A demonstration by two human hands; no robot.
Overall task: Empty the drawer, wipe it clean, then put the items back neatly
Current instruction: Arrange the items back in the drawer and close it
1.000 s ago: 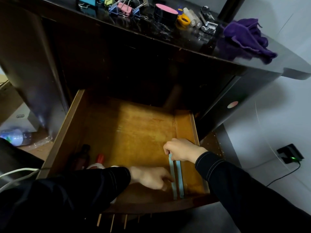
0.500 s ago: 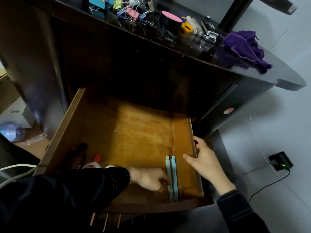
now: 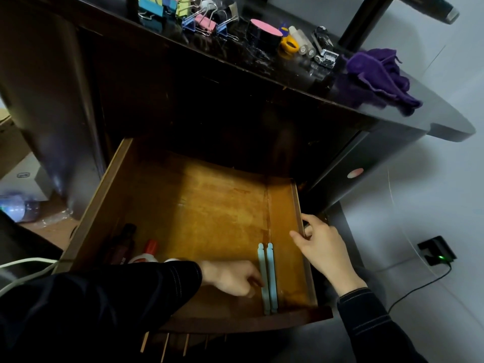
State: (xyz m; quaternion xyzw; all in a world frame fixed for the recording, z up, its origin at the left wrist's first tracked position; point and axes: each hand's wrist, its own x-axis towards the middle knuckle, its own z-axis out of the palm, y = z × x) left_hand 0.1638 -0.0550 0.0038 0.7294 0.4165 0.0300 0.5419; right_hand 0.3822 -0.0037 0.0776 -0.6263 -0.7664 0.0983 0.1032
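The wooden drawer [image 3: 209, 205] is pulled out below the dark desk. Two light-blue sticks [image 3: 267, 279] lie side by side near its right front corner. My left hand [image 3: 233, 277] rests on the drawer floor, its fingertips touching the left stick. My right hand [image 3: 323, 247] grips the drawer's right side wall, thumb inside and fingers outside. At the front left lie a dark bottle [image 3: 123, 244] and a white glue bottle with a red cap [image 3: 146, 254], partly hidden by my left sleeve.
On the desk top stand coloured binder clips [image 3: 183, 11], a black tape roll with a pink core [image 3: 264, 32], a yellow item [image 3: 289, 44], batteries [image 3: 303, 44], a metal stapler [image 3: 326, 57] and a purple cloth [image 3: 379, 74]. A charger with a green light [image 3: 437, 251] lies on the floor.
My right hand left the blue sticks and moved right to grasp the drawer's side wall. My left hand stayed by the sticks, which now lie straight and parallel.
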